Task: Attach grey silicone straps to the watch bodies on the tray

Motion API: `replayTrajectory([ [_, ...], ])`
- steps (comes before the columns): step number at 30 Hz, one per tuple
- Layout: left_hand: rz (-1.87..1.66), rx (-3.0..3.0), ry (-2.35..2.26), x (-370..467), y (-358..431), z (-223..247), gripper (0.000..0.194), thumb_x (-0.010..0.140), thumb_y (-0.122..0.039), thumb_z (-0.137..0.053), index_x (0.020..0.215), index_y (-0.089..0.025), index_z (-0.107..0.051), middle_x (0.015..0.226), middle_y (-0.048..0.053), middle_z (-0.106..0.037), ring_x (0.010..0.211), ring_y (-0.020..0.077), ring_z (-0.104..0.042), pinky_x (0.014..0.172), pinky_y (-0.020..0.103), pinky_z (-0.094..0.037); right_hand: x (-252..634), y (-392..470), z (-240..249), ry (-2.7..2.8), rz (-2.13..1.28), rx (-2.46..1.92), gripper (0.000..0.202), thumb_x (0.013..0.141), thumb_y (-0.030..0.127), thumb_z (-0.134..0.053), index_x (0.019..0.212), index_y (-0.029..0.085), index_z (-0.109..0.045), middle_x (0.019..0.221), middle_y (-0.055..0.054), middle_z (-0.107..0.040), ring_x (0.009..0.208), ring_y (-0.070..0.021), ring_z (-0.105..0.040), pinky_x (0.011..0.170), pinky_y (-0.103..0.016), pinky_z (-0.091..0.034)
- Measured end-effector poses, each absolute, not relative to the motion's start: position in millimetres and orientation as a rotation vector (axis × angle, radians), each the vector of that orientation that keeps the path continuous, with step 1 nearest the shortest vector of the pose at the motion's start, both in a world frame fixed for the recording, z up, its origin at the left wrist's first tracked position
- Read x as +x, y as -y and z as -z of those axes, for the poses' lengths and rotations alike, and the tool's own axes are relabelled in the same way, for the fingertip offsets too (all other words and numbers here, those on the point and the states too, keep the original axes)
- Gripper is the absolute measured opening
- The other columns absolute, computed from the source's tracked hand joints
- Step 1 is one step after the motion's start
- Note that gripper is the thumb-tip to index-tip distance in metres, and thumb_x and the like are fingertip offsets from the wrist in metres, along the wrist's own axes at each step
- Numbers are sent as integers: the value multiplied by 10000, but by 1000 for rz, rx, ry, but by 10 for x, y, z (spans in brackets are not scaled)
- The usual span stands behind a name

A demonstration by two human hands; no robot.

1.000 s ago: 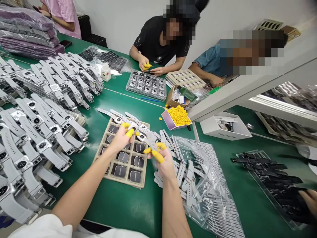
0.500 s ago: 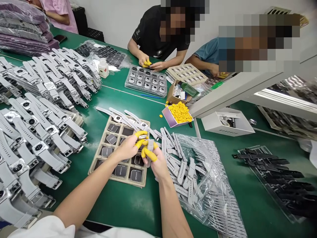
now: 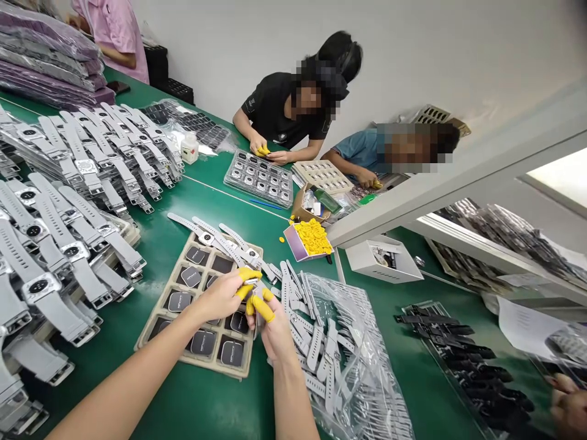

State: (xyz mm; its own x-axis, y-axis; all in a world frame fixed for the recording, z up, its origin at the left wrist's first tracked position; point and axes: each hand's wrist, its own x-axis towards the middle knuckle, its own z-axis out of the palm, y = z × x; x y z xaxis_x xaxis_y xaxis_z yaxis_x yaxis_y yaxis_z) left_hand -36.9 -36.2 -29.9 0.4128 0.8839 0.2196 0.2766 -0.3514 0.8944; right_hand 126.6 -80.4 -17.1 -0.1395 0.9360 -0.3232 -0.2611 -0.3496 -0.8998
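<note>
The left hand point(image 3: 220, 296) and right hand point(image 3: 274, 327) are pinching one grey watch case point(image 3: 255, 292) and strap over the cardboard tray point(image 3: 156, 315), each grip closed on it, while strapped watches point(image 3: 68, 183) are piling along the worktop's left edge and loose straps point(image 3: 321, 342) are waiting.

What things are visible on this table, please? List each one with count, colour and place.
table: one, green, under everything
cardboard tray: one, beige, holding dark watch faces, under the hands
loose straps: many, grey, on clear plastic, right of the tray
assembled watches: many, grey, stacked left
finger cots box: one, yellow contents, centre
black straps: many, far right
co-workers: several, far side
left hand: yellow fingertips, grip on a small watch part
right hand: yellow fingertips, on the same part
</note>
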Motion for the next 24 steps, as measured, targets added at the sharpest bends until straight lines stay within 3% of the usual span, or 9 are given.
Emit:
replayTrajectory([
  [8, -840, 2060, -939, -383, 386, 320, 604, 804, -13, -458, 1341, -222, -641, 1320, 105, -693, 1244, 261, -644, 1090, 417, -530, 1278, 829, 234, 932, -1712, -1194, 396, 857, 580, -754, 860, 217, -594, 503, 77, -516, 367, -60, -304, 355, -186, -266],
  [17, -931, 1880, -986, -427, 342, 265, 400, 978, -144, -439, 1313, -205, -649, 1349, 116, -678, 1253, 239, -642, 1100, 398, -516, 1329, 773, 298, 748, -1708, -1113, 380, 843, 557, -773, 826, 215, -608, 474, 87, -458, 361, -47, -239, 343, -178, -213],
  [24, -828, 2013, -907, -393, 381, 306, 608, 786, 9, -438, 1299, -222, -666, 1248, 83, -715, 1189, 251, -667, 1051, 394, -542, 1314, 808, 384, 813, -1781, -1116, 413, 817, 565, -797, 803, 212, -584, 409, 108, -436, 309, -40, -210, 297, -163, -198],
])
